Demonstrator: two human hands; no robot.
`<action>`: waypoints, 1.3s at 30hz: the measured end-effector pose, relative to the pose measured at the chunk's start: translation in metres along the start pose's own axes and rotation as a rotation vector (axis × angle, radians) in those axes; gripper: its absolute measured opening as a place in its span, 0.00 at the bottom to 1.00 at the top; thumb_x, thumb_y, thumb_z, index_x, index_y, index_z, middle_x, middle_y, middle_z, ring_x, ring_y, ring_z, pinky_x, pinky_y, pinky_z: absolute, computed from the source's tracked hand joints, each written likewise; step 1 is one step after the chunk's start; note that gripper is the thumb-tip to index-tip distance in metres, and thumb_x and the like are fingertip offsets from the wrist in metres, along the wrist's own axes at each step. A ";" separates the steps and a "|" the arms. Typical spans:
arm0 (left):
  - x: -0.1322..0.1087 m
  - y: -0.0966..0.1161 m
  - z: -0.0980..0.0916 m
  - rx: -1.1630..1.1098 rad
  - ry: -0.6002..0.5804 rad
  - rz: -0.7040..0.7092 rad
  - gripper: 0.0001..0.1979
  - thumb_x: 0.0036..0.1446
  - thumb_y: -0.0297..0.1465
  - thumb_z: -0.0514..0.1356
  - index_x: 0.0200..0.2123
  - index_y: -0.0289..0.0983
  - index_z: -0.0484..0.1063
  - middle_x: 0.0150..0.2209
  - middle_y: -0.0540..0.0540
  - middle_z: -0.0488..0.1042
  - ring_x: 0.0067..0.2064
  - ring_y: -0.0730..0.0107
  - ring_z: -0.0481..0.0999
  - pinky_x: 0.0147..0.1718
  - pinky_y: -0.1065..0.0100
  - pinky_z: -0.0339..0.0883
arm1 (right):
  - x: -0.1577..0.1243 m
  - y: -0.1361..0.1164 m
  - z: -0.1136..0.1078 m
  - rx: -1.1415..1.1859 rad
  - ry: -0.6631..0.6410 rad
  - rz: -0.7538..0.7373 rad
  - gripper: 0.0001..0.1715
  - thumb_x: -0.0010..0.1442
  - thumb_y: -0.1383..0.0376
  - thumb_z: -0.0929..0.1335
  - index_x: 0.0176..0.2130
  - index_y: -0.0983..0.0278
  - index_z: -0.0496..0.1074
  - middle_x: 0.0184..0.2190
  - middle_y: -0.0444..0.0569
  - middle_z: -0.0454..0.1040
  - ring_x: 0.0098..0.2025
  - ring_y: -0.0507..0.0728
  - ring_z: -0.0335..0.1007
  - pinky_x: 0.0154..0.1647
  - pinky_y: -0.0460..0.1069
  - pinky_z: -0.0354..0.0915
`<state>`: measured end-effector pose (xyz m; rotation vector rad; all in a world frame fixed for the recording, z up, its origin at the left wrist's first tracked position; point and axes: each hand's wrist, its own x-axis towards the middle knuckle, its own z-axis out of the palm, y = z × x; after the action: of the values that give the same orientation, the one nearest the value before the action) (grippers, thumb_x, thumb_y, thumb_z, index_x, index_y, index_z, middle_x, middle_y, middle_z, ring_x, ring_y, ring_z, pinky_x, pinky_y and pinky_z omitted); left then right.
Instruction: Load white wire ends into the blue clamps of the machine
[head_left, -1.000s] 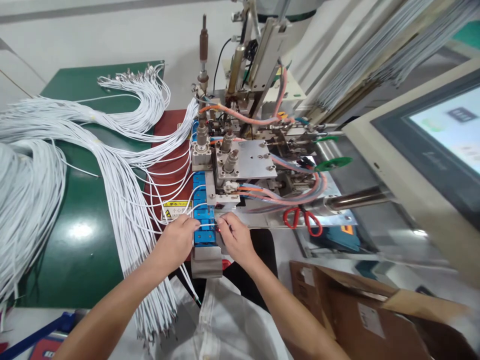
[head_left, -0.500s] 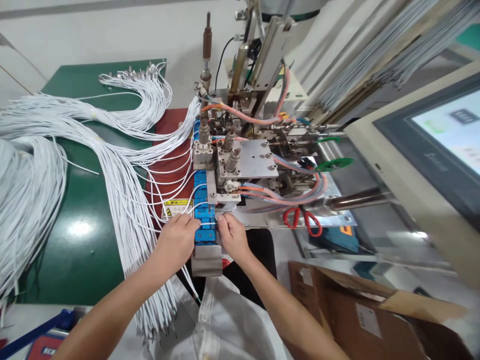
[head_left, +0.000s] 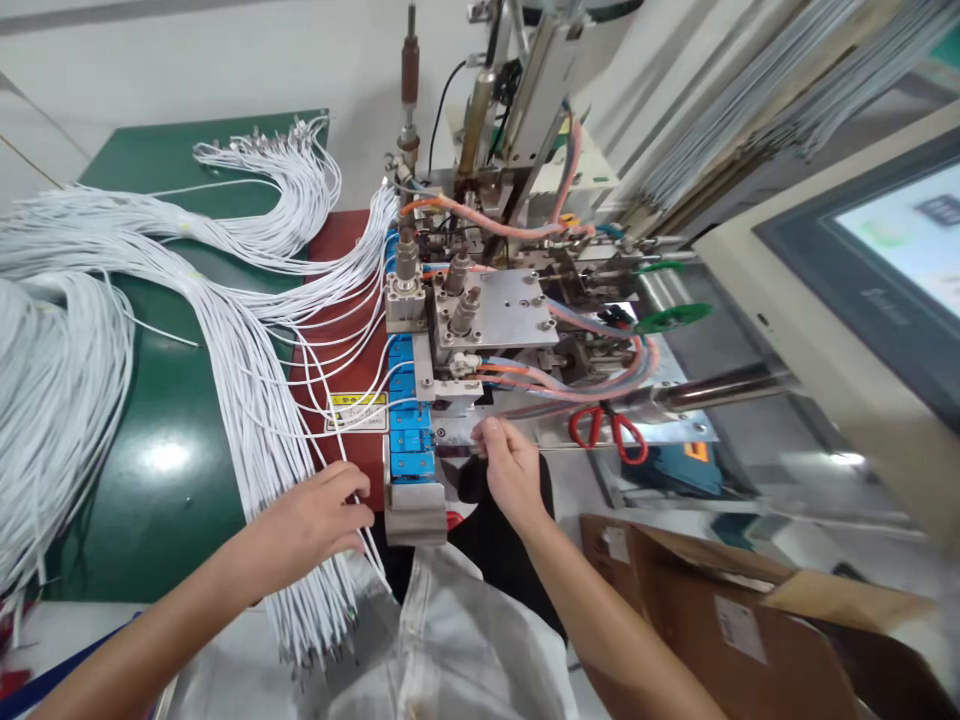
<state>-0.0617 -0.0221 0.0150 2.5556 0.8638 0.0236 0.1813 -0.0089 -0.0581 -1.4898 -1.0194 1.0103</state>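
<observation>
My left hand is over the bundle of white cables, its fingers loosely curled and apart beside a few strands; nothing shows in its grip. To the right of the blue clamp blocks, my right hand is closed in a pinch by the metal base plate of the machine. Whatever lies between those fingertips is too small to make out. White cables run from the bundle into several of the blue blocks, below a pneumatic press. A bent metal guard sits at the near end of the blocks.
A green table carries more white cable bundles at left. Red-handled scissors lie on the machine's right side, near a green-flanged wire spool. A touchscreen panel juts in at right. Below stands a cardboard box.
My left hand has left the blue blocks and moved left and down to the cable bundle, its fingers loosened. My right hand has shifted right, away from the blocks.
</observation>
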 end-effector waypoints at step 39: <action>0.038 0.034 0.013 -0.397 0.418 -0.295 0.15 0.58 0.29 0.53 0.49 0.41 0.68 0.39 0.48 0.77 0.37 0.71 0.76 0.38 0.71 0.70 | -0.045 -0.051 0.000 -0.105 -0.199 -0.347 0.05 0.54 0.69 0.66 0.28 0.63 0.72 0.25 0.47 0.73 0.26 0.51 0.68 0.26 0.45 0.65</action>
<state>-0.0093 -0.0298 0.0124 2.0603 1.2412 0.5940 0.1636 -0.0462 -0.0034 -1.2537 -1.4366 0.8758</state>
